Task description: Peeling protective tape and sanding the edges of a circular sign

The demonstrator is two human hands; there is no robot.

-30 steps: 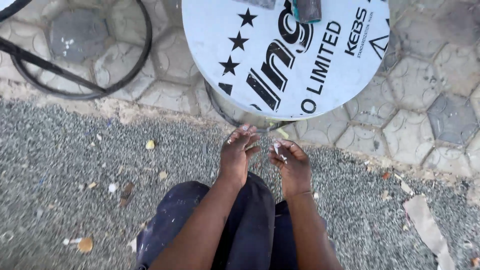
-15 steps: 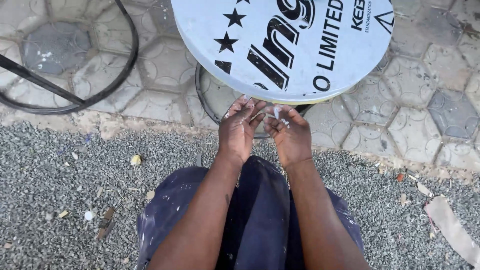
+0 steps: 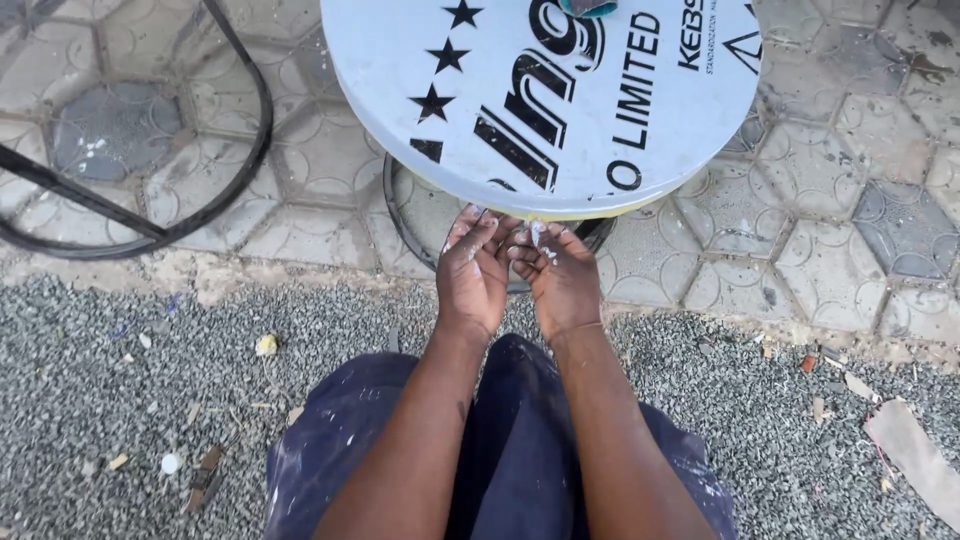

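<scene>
Seen from the head camera, both hands meet just under the near rim of a large round white lid (image 3: pixel 560 100) printed with black stars and lettering, which fills the upper middle of the view. The left hand (image 3: pixel 475 275) sits at about 6 o'clock of the lid, fingers stretched forward and loosely spread, smeared with white; it grips nothing that shows. The right hand (image 3: pixel 560 280) lies touching it on the right, fingers curled inward toward the left hand's fingertips, also white-smeared; whether it pinches something small cannot be told. A dark metal ring (image 3: pixel 410 235) peeks out beneath the lid. At 10 o'clock a black metal hoop frame (image 3: pixel 235 195) rests on the hexagonal paving stones (image 3: pixel 850 220). Grey gravel (image 3: pixel 120 420) covers the lower ground, and dark blue, paint-flecked trousers (image 3: pixel 510 460) fill 6 o'clock.
</scene>
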